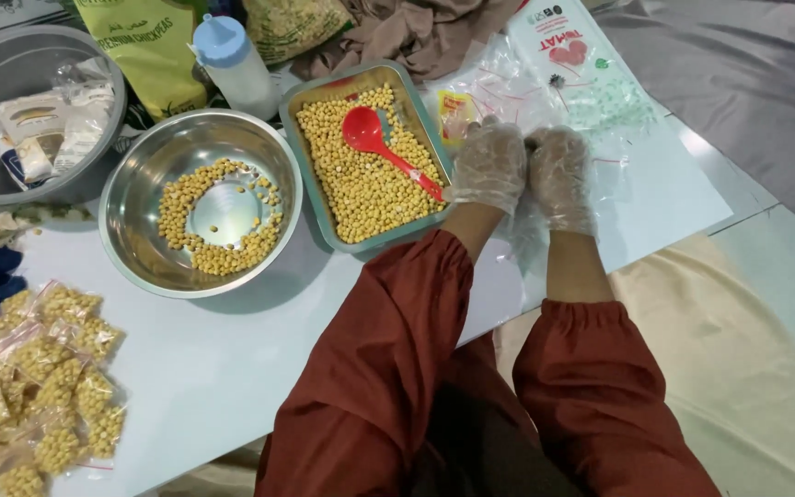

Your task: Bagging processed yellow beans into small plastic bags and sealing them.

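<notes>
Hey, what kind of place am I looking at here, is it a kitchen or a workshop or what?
Probably a home food-packing spot, set up on a low white table over a tiled floor, not a proper kitchen. A tray and steel bowl hold chickpeas, small filled bags lie in a pile, and both hands wear thin plastic gloves.

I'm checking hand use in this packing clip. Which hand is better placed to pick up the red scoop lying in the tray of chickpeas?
Probably the left hand: it sits beside the tray, near the red scoop handle's end. The right hand lies farther out, over clear plastic bags.
</notes>
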